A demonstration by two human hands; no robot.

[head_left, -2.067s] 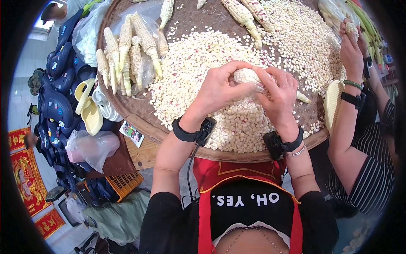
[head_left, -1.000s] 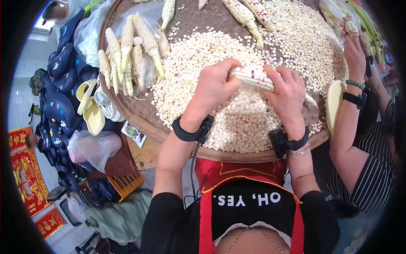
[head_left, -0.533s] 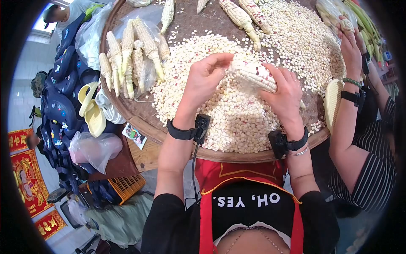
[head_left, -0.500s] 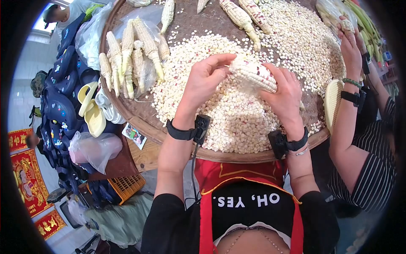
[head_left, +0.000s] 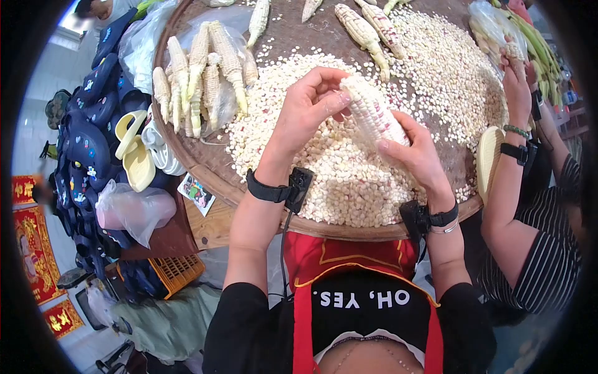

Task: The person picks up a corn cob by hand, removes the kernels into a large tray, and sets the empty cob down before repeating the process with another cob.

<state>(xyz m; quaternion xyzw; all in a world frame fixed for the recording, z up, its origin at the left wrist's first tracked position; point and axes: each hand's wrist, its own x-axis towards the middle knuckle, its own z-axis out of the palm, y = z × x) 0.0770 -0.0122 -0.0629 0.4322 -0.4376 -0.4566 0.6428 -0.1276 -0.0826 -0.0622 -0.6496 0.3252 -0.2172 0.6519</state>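
Observation:
Both my hands hold one white corn cob (head_left: 374,115) with a few reddish kernels, lifted over a heap of loose kernels (head_left: 336,168). My right hand (head_left: 416,156) grips its lower end from beneath. My left hand (head_left: 304,109) pinches the cob's upper tip with thumb and fingers. The heap lies in a big round woven tray (head_left: 212,171) in front of me.
Stripped cobs (head_left: 198,81) lie on plastic at the tray's left. Whole cobs (head_left: 364,30) rest at the far side. Another person's hand (head_left: 517,81) on my right holds a cob. Slippers (head_left: 134,156) and bags are stacked left of the tray.
The cob has been tipped from lying crosswise to pointing up and away. My left hand has shifted from its side to its top end; my right hand has slid lower.

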